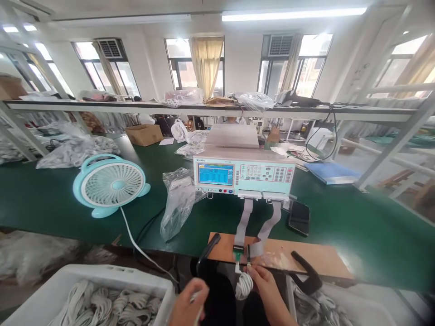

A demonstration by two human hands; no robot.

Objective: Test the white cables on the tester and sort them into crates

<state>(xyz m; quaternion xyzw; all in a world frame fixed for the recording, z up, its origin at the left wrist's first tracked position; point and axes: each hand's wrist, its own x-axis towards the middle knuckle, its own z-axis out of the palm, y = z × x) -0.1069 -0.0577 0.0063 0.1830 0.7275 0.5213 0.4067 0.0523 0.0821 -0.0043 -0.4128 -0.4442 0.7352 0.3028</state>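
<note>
My right hand (pixel 263 283) is closed at the front edge of the wooden board (pixel 306 258), its fingertips pinching a small connector (pixel 249 264) below the right ribbon cable (pixel 270 226). Beside it a coiled white cable (pixel 244 286) hangs from a green adapter board (pixel 237 255) on the left ribbon cable (pixel 243 224). Both ribbons run up to a bench tester (pixel 243 176) with a lit blue screen. My left hand (pixel 193 299) is low, left of the coil, fingers curled and blurred; a bit of something white shows between them, too unclear to name.
A white bin (pixel 136 274) of coiled cables stands at lower left, another bin (pixel 360 294) at lower right. Black clamps (pixel 208 249) hold the board. On the green table (pixel 340 217) are a fan (pixel 112 184), plastic bag (pixel 178 203), phone (pixel 299 218) and blue folder (pixel 333 173).
</note>
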